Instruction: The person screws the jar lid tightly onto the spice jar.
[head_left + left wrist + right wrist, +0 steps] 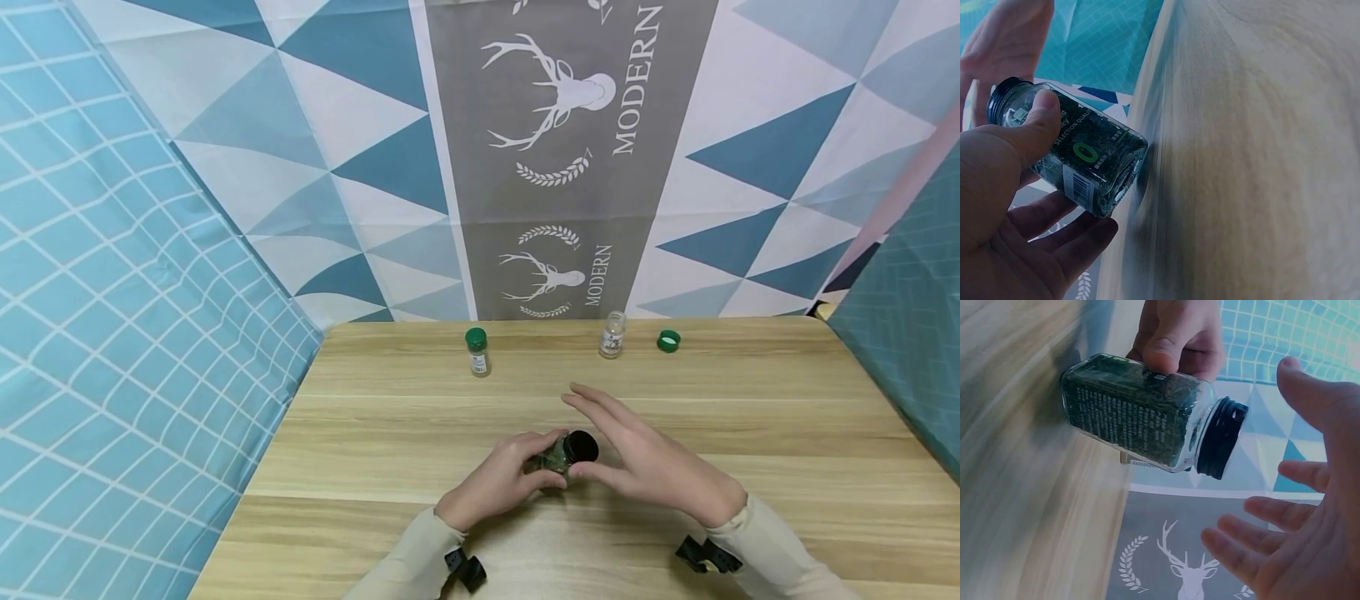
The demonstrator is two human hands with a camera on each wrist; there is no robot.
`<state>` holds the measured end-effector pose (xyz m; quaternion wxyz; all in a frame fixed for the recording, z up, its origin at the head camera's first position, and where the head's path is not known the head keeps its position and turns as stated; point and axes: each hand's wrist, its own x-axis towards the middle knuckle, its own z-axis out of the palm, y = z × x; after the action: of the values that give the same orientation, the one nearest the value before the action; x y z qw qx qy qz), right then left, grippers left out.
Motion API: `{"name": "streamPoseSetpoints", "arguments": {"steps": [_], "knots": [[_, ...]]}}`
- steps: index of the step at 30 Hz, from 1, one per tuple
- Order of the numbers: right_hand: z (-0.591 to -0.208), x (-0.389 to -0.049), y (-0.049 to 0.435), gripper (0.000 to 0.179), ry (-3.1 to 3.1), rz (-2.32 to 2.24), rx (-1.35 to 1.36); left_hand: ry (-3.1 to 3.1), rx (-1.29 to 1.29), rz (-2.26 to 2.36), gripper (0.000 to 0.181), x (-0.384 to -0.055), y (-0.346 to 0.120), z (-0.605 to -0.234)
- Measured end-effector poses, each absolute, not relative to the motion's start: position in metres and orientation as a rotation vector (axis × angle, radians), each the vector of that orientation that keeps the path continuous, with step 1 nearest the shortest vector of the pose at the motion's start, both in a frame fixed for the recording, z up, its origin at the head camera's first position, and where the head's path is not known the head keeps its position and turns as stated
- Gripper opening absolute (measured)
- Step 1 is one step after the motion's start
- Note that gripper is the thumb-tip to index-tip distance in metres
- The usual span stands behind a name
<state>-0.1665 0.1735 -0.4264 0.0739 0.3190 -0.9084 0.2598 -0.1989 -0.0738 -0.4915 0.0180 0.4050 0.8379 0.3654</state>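
My left hand (506, 473) grips a square glass jar (1129, 412) of dried green herbs between thumb and fingers. A black screw cap (581, 447) sits on its mouth, tilted toward my right hand. Printed text and a barcode show on the jar's label in the left wrist view. My right hand (652, 458) is beside the cap, fingers spread and fairly straight, with the thumb close to the cap. In the right wrist view a gap shows between those fingers and the cap (1222, 437). The jar's base is near the wooden table; whether it touches is unclear.
Toward the table's (375, 467) back edge stands a small jar with a green cap (477, 352). An uncapped clear glass jar (612, 336) stands further right, with a loose green cap (668, 341) lying beside it. Patterned cloth (360, 167) hangs behind the table.
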Motion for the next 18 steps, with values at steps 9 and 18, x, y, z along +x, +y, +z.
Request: {"name": "streamPoseSetpoints", "arguments": {"steps": [9,18], "knots": [[-0.4259,-0.1658,0.1680,0.072,-2.638,0.708,1.187,2.585,1.231,1.142,0.058,-0.1985,-0.0743,-0.4919],[-0.4317,-0.1664,0.1677,0.042,-2.600,0.698,1.275,2.569,1.212,1.149,0.063,-0.1979,-0.0763,-0.4930]]}}
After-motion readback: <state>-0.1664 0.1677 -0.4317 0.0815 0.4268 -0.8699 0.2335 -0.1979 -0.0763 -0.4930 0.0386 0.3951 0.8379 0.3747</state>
